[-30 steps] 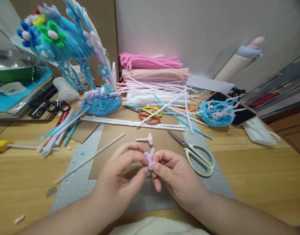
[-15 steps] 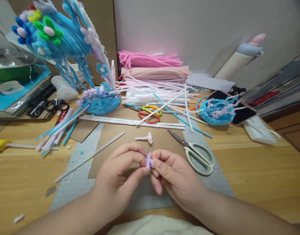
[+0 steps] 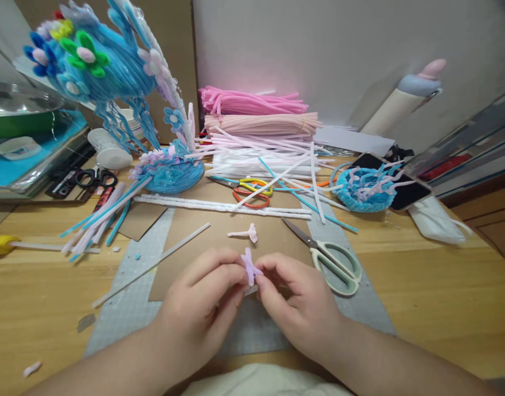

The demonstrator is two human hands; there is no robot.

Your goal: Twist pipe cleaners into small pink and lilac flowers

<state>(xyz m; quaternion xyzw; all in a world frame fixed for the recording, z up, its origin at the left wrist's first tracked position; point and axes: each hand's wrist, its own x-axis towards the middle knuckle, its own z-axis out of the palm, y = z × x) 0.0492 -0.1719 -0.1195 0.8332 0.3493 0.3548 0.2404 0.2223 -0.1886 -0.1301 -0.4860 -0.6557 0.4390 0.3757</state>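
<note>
A small lilac pipe-cleaner flower (image 3: 251, 268) with splayed petals sits between my two hands, over the cardboard sheet. My left hand (image 3: 209, 294) is closed, pinching its left side with thumb and fingers. From the other side, the thumb and forefinger of my right hand (image 3: 300, 300) pinch a petal. Part of the flower is hidden behind my left fingers. Just beyond my fingertips a pale pink pipe-cleaner flower with a stem (image 3: 246, 233) lies on the cardboard (image 3: 203, 236). To the right lie green-handled scissors (image 3: 333, 261), blades pointing away to the left.
A clear glue stick (image 3: 153, 264) lies left on the grey cutting mat (image 3: 120, 319). White twisted pipe cleaners (image 3: 223, 206), red-and-yellow-handled pliers (image 3: 252, 192) and pink bundles (image 3: 256, 102) are behind. A tall blue pipe-cleaner model (image 3: 112, 71) stands back left; a blue fringed piece (image 3: 366, 188) lies right.
The lilac flower has turned and its petals now spread into an open cross shape. My right fingers have shifted and tucked in; my left hand stays closed on it.
</note>
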